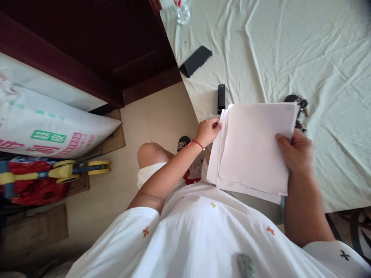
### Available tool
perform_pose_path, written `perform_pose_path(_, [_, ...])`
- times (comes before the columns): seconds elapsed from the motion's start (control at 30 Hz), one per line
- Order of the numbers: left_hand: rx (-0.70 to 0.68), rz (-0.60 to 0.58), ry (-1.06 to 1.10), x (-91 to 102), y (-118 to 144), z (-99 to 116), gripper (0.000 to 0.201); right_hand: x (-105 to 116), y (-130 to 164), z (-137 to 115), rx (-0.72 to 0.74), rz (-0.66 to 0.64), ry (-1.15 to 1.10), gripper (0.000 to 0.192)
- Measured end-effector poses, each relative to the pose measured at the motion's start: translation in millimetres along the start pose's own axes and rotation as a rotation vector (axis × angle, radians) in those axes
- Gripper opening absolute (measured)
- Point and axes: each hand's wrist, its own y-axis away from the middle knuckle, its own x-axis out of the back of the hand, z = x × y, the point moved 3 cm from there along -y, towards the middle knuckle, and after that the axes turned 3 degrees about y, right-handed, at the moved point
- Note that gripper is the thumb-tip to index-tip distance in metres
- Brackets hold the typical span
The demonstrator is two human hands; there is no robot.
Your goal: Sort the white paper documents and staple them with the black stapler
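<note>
A stack of white paper sheets [256,146] is held up over my lap, its far edge overlapping the table's near side. My right hand [298,152] grips the stack's right edge, thumb lying on top and fingers hidden underneath. At the upper left edge, my left hand [209,132] pinches the sheets between thumb and curled fingers. Along that left side the sheets are slightly fanned and uneven. A small black box-shaped device [221,99] lies just beyond the stack's upper left corner. Keys [303,104] lie partly behind its upper right corner.
A table with a wrinkled pale cloth [330,154] spreads ahead and right. On it are a black folded case [196,61] and a clear glass [183,13] near the left edge. To the left, a large white sack [52,119] lies above a yellow scooter [58,172] on the floor.
</note>
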Motion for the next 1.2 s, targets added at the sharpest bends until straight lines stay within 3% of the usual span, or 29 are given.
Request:
perform_pose_path(0.17, [-0.089, 0.042, 0.424, -20.6, -1, -7, 0.028, 5, 14, 11, -0.107, 0.082, -0.243, 0.028])
perform_pose_path(0.37, [0.029, 0.037, 0.744, -37.9, 9, -30, 0.040, -9, 16, 18, -0.076, 0.056, -0.313, 0.031])
perform_pose_path(0.57, [0.154, -0.032, 0.961, -40.7, 9, -33, 0.044, -21, 7, 9, 0.000, 0.052, -0.272, 0.029])
perform_pose_path(0.8, [0.307, -0.030, 0.924, -36.7, 10, -30, 0.033, -25, 6, 4, 0.002, 0.072, -0.237, 0.029])
perform_pose_path(1.2, [0.227, -0.047, 0.920, -35.8, 10, -26, 0.036, -26, 16, 9, -0.034, 0.082, -0.220, 0.027])
